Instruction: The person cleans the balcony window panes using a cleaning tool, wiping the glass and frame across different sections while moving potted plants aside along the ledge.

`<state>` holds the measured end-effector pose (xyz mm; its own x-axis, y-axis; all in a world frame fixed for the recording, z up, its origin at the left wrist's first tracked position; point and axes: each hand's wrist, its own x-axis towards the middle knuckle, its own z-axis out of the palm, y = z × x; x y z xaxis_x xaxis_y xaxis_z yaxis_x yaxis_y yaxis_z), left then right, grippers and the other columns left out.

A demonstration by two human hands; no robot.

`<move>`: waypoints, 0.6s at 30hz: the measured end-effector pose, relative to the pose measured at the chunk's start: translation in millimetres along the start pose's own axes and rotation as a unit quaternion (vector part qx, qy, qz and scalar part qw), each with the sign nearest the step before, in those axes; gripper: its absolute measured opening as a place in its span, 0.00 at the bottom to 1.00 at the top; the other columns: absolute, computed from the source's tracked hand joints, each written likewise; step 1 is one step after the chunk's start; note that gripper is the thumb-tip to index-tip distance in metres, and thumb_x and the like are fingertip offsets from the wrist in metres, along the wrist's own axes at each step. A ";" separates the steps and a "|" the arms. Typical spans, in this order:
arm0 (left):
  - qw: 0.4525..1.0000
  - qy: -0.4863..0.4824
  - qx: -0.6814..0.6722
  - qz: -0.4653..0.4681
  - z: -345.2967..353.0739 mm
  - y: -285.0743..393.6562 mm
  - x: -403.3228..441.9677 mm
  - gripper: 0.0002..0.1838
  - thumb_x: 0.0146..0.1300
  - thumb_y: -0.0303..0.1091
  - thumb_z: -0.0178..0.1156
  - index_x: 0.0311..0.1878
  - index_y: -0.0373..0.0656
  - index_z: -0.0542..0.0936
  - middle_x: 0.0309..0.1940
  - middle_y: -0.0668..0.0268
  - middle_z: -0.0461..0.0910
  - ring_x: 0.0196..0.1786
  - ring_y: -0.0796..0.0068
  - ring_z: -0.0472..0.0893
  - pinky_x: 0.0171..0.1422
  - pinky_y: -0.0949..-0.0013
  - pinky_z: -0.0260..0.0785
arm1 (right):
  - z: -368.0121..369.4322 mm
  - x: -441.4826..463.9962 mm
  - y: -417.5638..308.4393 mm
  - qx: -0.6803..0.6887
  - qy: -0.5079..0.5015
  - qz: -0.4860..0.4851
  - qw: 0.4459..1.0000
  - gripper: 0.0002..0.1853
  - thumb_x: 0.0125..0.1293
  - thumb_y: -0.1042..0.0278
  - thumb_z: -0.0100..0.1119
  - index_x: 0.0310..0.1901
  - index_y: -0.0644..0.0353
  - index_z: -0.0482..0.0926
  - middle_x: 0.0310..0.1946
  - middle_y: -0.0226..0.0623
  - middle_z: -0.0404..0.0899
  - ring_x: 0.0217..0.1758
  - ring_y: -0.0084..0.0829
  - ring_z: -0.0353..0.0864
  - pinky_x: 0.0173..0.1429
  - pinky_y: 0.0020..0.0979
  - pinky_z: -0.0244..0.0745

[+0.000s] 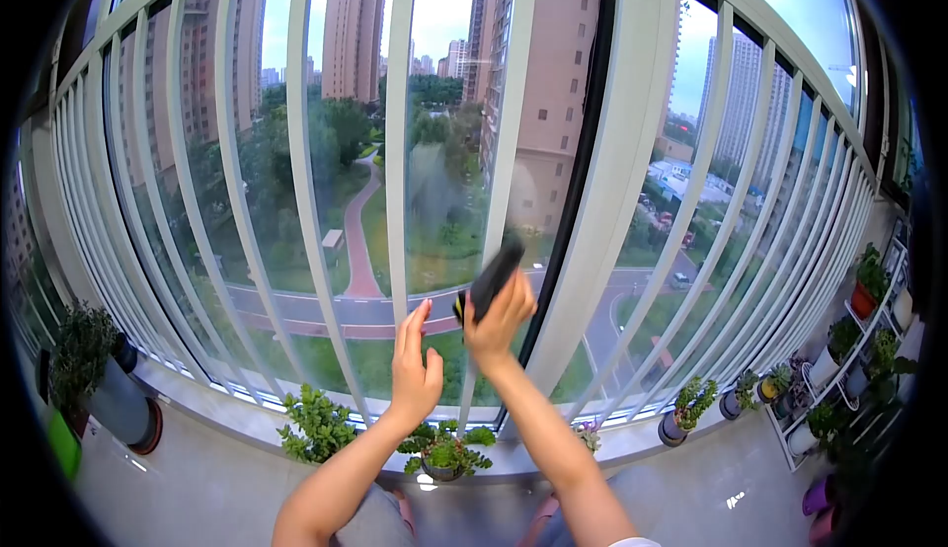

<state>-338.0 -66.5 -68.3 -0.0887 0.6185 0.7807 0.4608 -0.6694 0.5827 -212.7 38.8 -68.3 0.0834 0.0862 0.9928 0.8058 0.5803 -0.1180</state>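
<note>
My right hand is wrapped round a dark, blocky hand-held tool with a small yellow-green mark on its side. The tool is tilted, upper end to the right, in front of the window bars; motion blur and my fingers hide its exact kind. I cannot tell whether it touches the glass. To the left, my left hand is raised with its fingers stretched upward and holds nothing. Its fingertips are close to a white vertical bar. Behind the bars, the window glass has hazy, smeared patches.
White railing bars curve along both sides. Below my hands, a leafy potted plant and a bushier green plant stand by the sill. A tall grey planter is at left; a white plant rack and several pots are at right.
</note>
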 end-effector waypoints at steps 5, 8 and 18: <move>1.000 0.000 0.006 -0.004 3.1 3.0 -5.7 0.37 0.56 0.16 0.48 0.73 0.37 0.65 0.66 0.49 0.70 0.68 0.48 0.70 0.74 0.56 0.61 | -26.5 -146.6 13.9 -0.025 -0.086 0.002 0.996 0.40 0.60 0.61 0.69 0.68 0.75 0.63 0.67 0.57 0.66 0.68 0.54 0.65 0.66 0.52 0.59; 1.000 -0.022 0.011 -0.006 10.7 -5.7 -12.1 0.36 0.55 0.16 0.48 0.73 0.37 0.66 0.65 0.49 0.70 0.68 0.48 0.70 0.74 0.55 0.60 | -57.5 -120.7 15.6 0.092 -0.136 0.028 0.986 0.38 0.53 0.82 0.61 0.68 0.74 0.64 0.63 0.55 0.71 0.62 0.55 0.70 0.68 0.50 0.62; 0.995 -0.100 0.007 0.029 21.2 -8.0 -13.2 0.35 0.56 0.16 0.50 0.71 0.37 0.68 0.67 0.50 0.70 0.70 0.48 0.69 0.75 0.55 0.61 | -104.4 331.7 41.5 -0.004 0.158 -0.070 0.985 0.36 0.73 0.61 0.54 0.78 0.60 0.54 0.78 0.50 0.53 0.78 0.51 0.53 0.79 0.52 0.45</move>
<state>-321.7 -60.7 -88.0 0.1154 0.6488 0.7521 0.4729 -0.7018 0.5328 -90.4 6.9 258.3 0.1480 -0.2506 0.9567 0.8269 0.5620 0.0193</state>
